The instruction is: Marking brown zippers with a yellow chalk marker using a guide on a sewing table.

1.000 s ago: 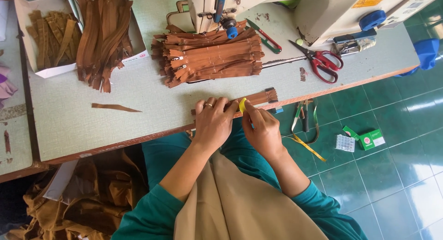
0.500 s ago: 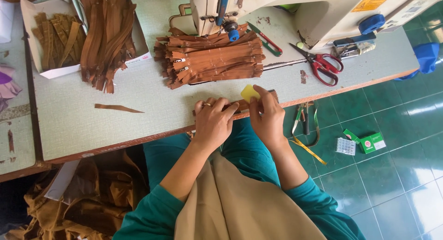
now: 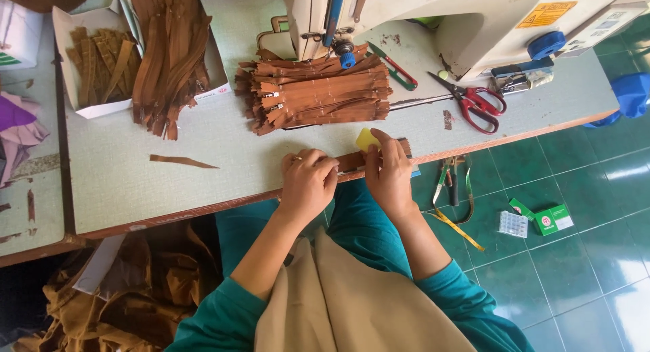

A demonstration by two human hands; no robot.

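Pale green tabletop [image 3: 203, 183] ran across the scene over a dark green tiled floor [image 3: 575, 271]. At its near edge my left hand [image 3: 308, 183] lay curled, fingers pressing down on a brown strip [image 3: 352, 162], seemingly to keep it from sliding. My right hand [image 3: 389, 172] pressed on the same strip just to the right, its fingertips pinching a small yellow piece [image 3: 366, 139] against it. Just beyond them lay a heap of brown zippers [image 3: 315, 95], within easy reach, under the head of a cream sewing machine [image 3: 433, 20]. Red-handled scissors [image 3: 474, 101] lay to the right. Far left, a white box [image 3: 95, 61] held more brown strips, and a loose sliver [image 3: 183, 162] lay on its own.
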